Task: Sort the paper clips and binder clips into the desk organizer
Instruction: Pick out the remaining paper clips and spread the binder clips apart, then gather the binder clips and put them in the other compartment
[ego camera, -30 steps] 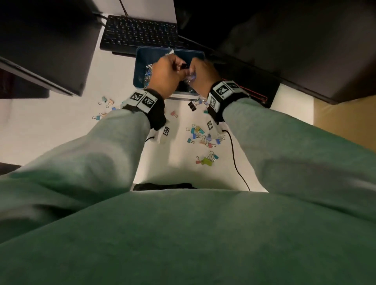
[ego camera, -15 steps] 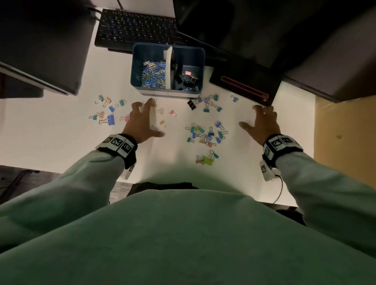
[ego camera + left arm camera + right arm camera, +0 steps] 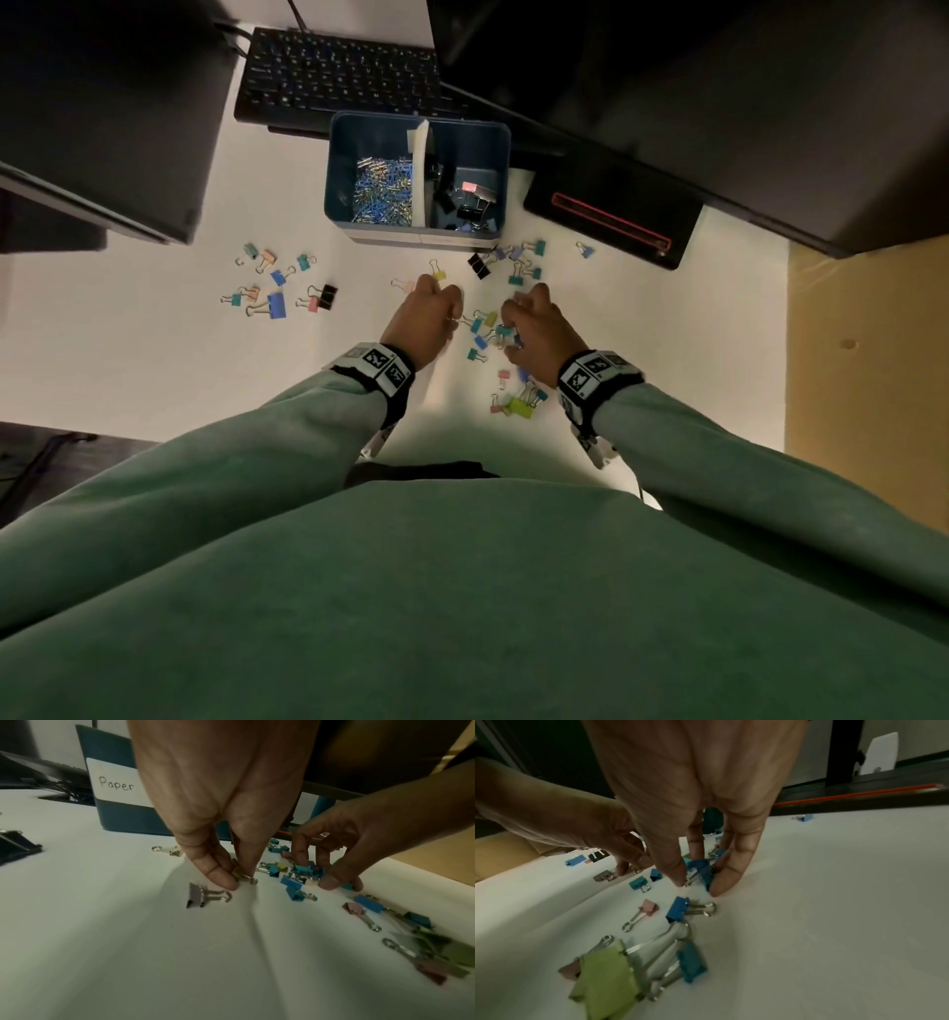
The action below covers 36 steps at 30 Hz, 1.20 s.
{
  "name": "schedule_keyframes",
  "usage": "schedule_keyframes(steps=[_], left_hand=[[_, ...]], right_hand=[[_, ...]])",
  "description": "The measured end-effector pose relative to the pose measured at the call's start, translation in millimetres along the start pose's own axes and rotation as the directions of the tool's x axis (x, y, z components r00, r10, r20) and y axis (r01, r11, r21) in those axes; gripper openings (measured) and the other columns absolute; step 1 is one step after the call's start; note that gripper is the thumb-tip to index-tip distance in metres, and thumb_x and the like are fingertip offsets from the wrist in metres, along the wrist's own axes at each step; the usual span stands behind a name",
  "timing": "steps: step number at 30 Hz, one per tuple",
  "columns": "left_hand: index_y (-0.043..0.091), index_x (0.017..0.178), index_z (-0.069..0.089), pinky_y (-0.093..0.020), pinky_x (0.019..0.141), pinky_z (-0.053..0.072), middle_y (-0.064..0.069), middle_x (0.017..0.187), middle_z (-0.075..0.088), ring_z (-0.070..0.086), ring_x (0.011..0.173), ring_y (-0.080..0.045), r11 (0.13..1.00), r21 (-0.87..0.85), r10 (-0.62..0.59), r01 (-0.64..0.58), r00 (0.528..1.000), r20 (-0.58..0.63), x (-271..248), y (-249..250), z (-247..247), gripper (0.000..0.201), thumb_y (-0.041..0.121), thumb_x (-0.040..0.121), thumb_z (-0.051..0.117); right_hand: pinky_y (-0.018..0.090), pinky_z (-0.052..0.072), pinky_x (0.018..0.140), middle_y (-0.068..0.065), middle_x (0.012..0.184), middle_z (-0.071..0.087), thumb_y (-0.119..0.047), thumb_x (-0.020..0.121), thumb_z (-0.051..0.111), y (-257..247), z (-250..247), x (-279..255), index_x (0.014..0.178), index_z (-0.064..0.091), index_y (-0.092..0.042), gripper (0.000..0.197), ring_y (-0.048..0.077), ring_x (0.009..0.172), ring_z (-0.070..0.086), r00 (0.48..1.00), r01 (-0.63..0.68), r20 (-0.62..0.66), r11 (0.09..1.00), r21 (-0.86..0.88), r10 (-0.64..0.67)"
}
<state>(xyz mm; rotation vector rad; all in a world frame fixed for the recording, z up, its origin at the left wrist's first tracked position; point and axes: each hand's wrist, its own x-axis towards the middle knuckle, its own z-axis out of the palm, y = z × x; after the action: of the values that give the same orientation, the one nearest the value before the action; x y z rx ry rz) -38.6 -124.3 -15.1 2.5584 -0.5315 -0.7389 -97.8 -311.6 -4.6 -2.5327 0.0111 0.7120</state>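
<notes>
A blue desk organizer (image 3: 340,169) stands on the white desk, paper clips (image 3: 384,192) in its left half and binder clips (image 3: 470,203) in its right half. Its label reads "Paper" (image 3: 117,784). Coloured binder clips lie scattered in front of it. My left hand (image 3: 441,308) pinches a small yellow binder clip (image 3: 241,875) on the desk. My right hand (image 3: 513,329) has its fingers curled round a cluster of blue binder clips (image 3: 702,870). A grey clip (image 3: 199,896) lies just beside the left thumb.
A keyboard (image 3: 339,77) lies behind the organizer, with dark monitors on both sides and a black box with a red line (image 3: 611,216) to the right. More clips sit at the left (image 3: 277,293), near the organizer (image 3: 513,259) and by my right wrist (image 3: 521,403).
Both hands left the organizer, spread flat on the desk, then closed in on the middle pile of binder clips and now pinch clips there.
</notes>
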Motion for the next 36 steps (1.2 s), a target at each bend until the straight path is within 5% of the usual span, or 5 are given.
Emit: schedule_keyframes(steps=[5, 11, 18, 27, 36], left_hand=[[0.007, 0.101, 0.056, -0.026, 0.070, 0.043, -0.011, 0.105, 0.042, 0.051, 0.077, -0.025, 0.997, -0.065, -0.033, 0.031, 0.999, -0.032, -1, 2, 4, 0.021, -0.003, 0.082, 0.058], [0.003, 0.095, 0.058, -0.030, 0.062, 0.049, -0.010, 0.096, 0.044, 0.051, 0.069, -0.023, 0.991, -0.129, -0.045, 0.035, 0.996, -0.078, 0, 7, 8, 0.017, -0.007, 0.082, 0.056], [0.004, 0.087, 0.053, -0.032, 0.059, 0.044, -0.013, 0.090, 0.049, 0.049, 0.067, -0.025, 0.996, -0.094, -0.011, 0.001, 0.994, -0.105, -2, 11, 12, 0.011, -0.005, 0.081, 0.056], [0.010, 0.088, 0.066, -0.036, 0.069, 0.051, -0.008, 0.084, 0.061, 0.055, 0.072, -0.020, 0.970, -0.233, 0.040, -0.069, 0.991, -0.128, -6, 1, 6, 0.005, 0.006, 0.085, 0.066], [0.010, 0.090, 0.064, -0.015, 0.069, 0.047, -0.004, 0.093, 0.064, 0.056, 0.078, -0.007, 0.932, -0.286, 0.023, -0.222, 0.824, -0.566, 29, 37, -87, 0.006, 0.015, 0.091, 0.061]], right_hand=[[0.033, 0.050, 0.076, 0.008, 0.113, 0.038, -0.010, 0.081, 0.067, 7, -5, 1, 0.097, 0.043, -0.015, 0.029, 0.027, 0.080, 0.059, 0.995, -0.080, -0.049, 0.988, 0.132, 0.087], [0.033, 0.058, 0.081, 0.006, 0.116, 0.050, 0.001, 0.079, 0.066, 21, -15, 4, 0.091, 0.052, -0.012, 0.023, 0.020, 0.115, 0.058, 0.990, -0.076, -0.081, 0.920, 0.384, 0.115], [0.019, 0.056, 0.065, 0.005, 0.098, 0.062, -0.009, 0.087, 0.063, -36, -81, 33, 0.097, 0.057, -0.009, 0.012, 0.015, 0.080, 0.066, 0.959, 0.112, -0.274, 0.799, 0.590, 0.068], [0.032, 0.053, 0.077, 0.006, 0.113, 0.051, -0.025, 0.093, 0.058, -26, -110, 60, 0.106, 0.055, -0.011, 0.019, 0.019, 0.091, 0.055, 0.892, 0.007, -0.447, 0.988, 0.155, 0.064], [0.053, 0.041, 0.101, 0.018, 0.152, 0.012, -0.055, 0.072, 0.075, 6, -55, 52, 0.145, 0.030, -0.030, 0.089, 0.042, 0.137, 0.019, 0.992, -0.122, -0.007, 0.959, -0.256, 0.124]])
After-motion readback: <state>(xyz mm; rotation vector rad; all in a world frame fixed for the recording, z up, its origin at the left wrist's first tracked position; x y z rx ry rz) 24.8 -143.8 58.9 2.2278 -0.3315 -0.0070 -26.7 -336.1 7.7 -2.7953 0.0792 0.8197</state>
